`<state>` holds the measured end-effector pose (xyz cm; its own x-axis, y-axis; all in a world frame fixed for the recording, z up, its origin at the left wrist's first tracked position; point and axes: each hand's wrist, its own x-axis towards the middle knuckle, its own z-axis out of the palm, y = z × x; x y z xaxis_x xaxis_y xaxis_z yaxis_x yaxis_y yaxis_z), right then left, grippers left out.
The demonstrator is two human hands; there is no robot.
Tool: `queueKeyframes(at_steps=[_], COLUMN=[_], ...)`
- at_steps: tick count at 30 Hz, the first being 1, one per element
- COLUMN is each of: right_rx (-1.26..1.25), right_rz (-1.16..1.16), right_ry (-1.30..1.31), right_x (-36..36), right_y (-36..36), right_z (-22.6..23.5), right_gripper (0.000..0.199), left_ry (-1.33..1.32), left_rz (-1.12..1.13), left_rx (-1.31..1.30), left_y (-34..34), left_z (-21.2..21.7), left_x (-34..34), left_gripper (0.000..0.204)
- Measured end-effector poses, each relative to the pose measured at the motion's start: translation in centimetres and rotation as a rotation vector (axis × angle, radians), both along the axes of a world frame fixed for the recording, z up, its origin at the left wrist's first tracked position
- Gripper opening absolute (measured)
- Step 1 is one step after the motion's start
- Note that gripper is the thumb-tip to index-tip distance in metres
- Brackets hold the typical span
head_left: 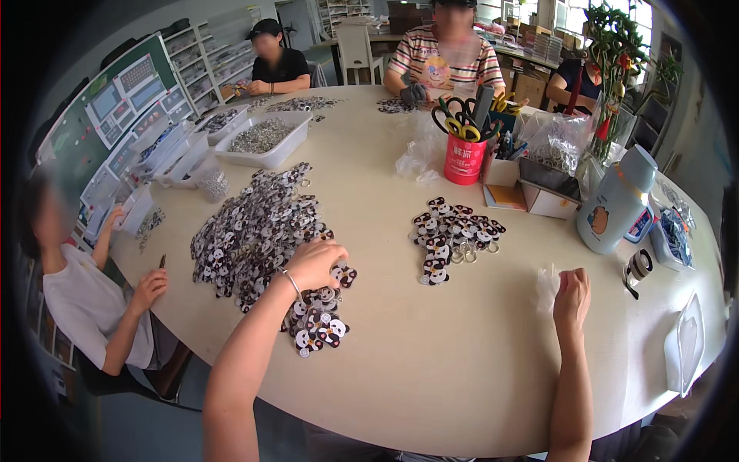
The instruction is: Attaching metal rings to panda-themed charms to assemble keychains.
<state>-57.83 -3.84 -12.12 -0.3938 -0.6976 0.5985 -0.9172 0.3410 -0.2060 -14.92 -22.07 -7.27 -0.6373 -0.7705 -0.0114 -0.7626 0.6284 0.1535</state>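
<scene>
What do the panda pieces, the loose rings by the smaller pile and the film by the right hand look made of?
Panda pieces: probably plastic, given glossy glints.
Rings: likely metal, silvery shine.
Film: probably thin plastic, translucent and crinkled.

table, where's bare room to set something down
Widest bare patch on the table: between the left hand and right hand, this side of the small panda pile. Another strip separates that pile from the big pile. Crowded: from the red cup across to the blue bottle.

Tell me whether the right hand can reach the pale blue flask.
Probably yes: nothing visibly stands between the right hand and the pale blue flask, though the hand seems to hold clear plastic.
</scene>
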Motion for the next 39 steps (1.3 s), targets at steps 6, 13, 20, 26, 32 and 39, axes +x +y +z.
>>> queueKeyframes(at_steps=[6,13,20,26,32,39], right_rx=[-0.210,-0.160,0.080,0.137,0.196,0.086], right_rz=[0.021,0.411,0.697,0.660,0.618,0.699], right_ry=[0.072,-0.148,-0.394,-0.647,-0.820,-0.434], right_x=[1.4,7.4,13.2,15.5,16.3,19.1], right_y=[0.9,3.5,4.4,5.0,5.2,5.5], right_z=[3.0,4.0,3.3,2.8,2.0,0.8], right_gripper=[0.005,0.012,0.023,0.015,0.013,0.020], left_ry=[0.212,0.751,0.673,0.435,0.471,0.448], left_rz=[-0.161,-0.084,0.024,-0.580,-0.679,-0.615], left_rx=[0.188,0.801,0.770,-0.030,-0.018,-0.327], left_y=[1.4,13.0,17.1,15.3,16.6,19.3], left_z=[-1.1,0.5,-2.7,-1.0,-3.5,-5.0], left_x=[-1.1,-5.3,-6.4,-4.4,-5.3,-7.1], left_gripper=[0.033,0.031,0.040,0.039,0.027,0.013])
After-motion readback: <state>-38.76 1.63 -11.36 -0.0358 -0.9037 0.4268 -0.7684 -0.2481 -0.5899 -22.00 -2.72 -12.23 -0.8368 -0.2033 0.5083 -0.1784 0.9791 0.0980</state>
